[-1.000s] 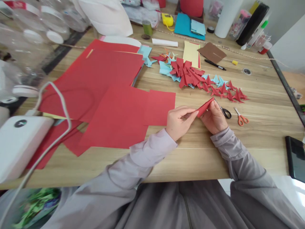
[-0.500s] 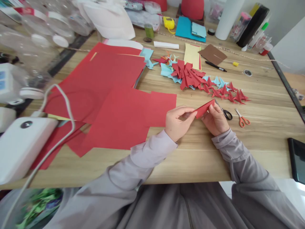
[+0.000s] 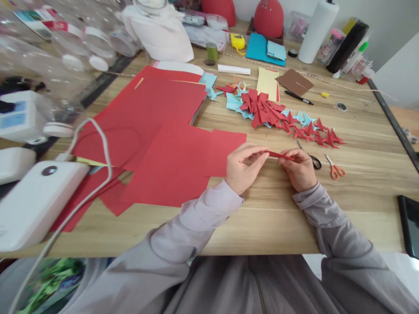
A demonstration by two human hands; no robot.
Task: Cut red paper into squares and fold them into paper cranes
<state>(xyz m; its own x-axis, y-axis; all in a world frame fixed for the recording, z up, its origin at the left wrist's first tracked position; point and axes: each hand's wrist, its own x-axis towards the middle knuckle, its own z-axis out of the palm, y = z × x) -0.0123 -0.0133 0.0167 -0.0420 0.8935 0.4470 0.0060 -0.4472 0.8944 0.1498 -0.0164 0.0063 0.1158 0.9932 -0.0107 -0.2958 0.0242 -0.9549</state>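
A small folded piece of red paper is stretched between my two hands above the table, seen almost edge-on as a thin strip. My left hand pinches its left end between thumb and fingers. Its right end is in the closed fingers of my right hand. Large red sheets lie to the left of my left hand. Beyond my hands is a pile of folded red paper pieces, with smaller red and light blue ones trailing to the right.
Black-handled scissors lie just beyond my right hand, orange-handled scissors to its right. A white power bank with a cable sits at left. A black device rests at the right edge. Brown paper and a pen lie farther back.
The red paper has turned from showing its flat face to nearly edge-on, and its right end is lower. My right hand's fingers have curled over it. The whole view has shifted slightly.
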